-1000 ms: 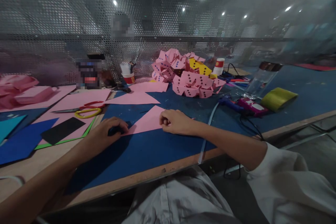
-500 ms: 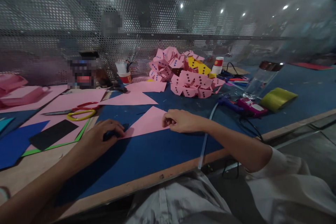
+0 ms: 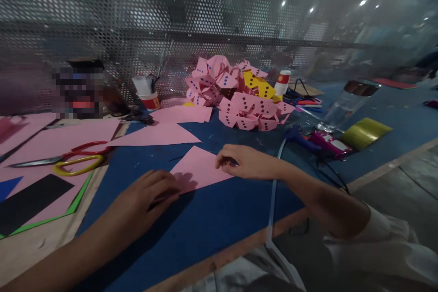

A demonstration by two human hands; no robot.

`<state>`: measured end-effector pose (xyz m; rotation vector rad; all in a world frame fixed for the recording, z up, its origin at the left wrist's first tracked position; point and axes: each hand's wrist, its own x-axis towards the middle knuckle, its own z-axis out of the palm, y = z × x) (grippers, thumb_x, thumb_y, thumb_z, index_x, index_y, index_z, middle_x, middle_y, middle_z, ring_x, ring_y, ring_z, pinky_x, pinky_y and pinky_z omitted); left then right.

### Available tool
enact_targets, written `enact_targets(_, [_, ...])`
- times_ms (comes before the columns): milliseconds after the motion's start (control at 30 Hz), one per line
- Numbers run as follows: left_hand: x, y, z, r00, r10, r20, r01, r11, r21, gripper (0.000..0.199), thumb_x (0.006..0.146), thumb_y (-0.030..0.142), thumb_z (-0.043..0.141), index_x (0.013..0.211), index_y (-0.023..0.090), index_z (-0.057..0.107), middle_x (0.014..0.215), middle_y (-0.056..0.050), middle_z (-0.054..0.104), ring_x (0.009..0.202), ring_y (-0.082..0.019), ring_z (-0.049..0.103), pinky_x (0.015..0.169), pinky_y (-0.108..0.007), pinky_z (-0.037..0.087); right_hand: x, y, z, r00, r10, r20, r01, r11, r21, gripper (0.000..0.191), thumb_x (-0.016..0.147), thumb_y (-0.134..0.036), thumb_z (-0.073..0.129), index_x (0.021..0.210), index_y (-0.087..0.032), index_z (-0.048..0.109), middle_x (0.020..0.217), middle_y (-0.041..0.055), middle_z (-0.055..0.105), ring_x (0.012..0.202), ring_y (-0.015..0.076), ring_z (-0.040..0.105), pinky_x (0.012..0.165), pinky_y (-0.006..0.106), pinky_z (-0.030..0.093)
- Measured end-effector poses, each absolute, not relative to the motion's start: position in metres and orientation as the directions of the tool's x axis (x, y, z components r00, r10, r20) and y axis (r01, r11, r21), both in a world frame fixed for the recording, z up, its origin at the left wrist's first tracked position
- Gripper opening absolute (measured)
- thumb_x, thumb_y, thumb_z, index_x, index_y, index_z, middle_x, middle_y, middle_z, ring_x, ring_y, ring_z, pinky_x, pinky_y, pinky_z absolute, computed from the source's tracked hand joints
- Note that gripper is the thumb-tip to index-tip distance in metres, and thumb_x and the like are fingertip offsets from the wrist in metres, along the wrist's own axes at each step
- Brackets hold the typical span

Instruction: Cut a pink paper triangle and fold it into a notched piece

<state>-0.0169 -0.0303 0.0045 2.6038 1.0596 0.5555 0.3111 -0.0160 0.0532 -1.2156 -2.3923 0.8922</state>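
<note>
A folded piece of pink paper (image 3: 200, 171) lies on the blue mat (image 3: 205, 219), its peak pointing away from me. My left hand (image 3: 159, 194) is at its left end, fingers bent and thumb close beneath them, covering that corner. At the right end, my right hand (image 3: 234, 160) has curled fingers pressed on the paper, with thumb and fingertips near its edge. Just behind lies a flat pink sheet (image 3: 157, 135), with another pink sheet (image 3: 183, 113) beyond it.
Scissors (image 3: 82, 157) with red and yellow handles lie on paper sheets at the left, beside a black card (image 3: 37, 200). Dotted pink paper shapes (image 3: 251, 112) are heaped at the back. A glass bottle (image 3: 349, 105), magenta glue gun (image 3: 330, 144) and yellow roll (image 3: 367, 133) are on the right.
My left hand has moved inward, now covering the paper's left corner, and its fingers are closer together. The right hand stays at the right end. The view has shifted slightly.
</note>
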Motion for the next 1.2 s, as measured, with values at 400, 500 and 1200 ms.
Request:
enact_targets(400, [-0.022, -0.029, -0.006, 0.664, 0.625, 0.41, 0.536, -0.78, 0.323, 0.024, 0.105, 0.039, 0.054, 0.118, 0.037, 0.075, 0.105, -0.001, 0.077, 0.094, -0.021, 0.073, 0.081, -0.031, 0.058, 0.296, -0.011, 0.043, -0.74, 0.673, -0.005, 0.531, 0.579, -0.619, 0.015, 0.097, -0.035, 0.074, 0.099, -0.021, 0.071, 0.102, 0.0022, 0.071, 0.102, 0.0184, 0.062, 0.093, 0.032, 0.043])
enact_targets(500, [-0.024, -0.029, -0.01, 0.659, 0.63, 0.41, 0.551, -0.776, 0.306, 0.025, 0.104, 0.041, 0.055, 0.12, 0.04, 0.074, 0.107, -0.001, 0.077, 0.095, -0.021, 0.073, 0.081, -0.032, 0.059, 0.296, -0.014, 0.037, -0.747, 0.664, 0.034, 0.531, 0.626, -0.571, 0.017, 0.099, -0.038, 0.07, 0.1, -0.021, 0.068, 0.104, 0.0036, 0.07, 0.101, 0.0184, 0.062, 0.094, 0.032, 0.043])
enact_targets(1200, [-0.018, -0.029, -0.005, 0.664, 0.564, 0.49, 0.553, -0.812, 0.184, 0.019, 0.106, 0.036, 0.052, 0.106, 0.034, 0.071, 0.099, 0.001, 0.078, 0.086, -0.021, 0.073, 0.077, -0.034, 0.058, 0.282, -0.023, 0.026, -0.786, 0.602, 0.141, 0.572, 0.795, -0.204, 0.024, 0.109, -0.036, 0.051, 0.109, -0.018, 0.068, 0.111, 0.0088, 0.07, 0.102, 0.0211, 0.06, 0.088, 0.035, 0.041])
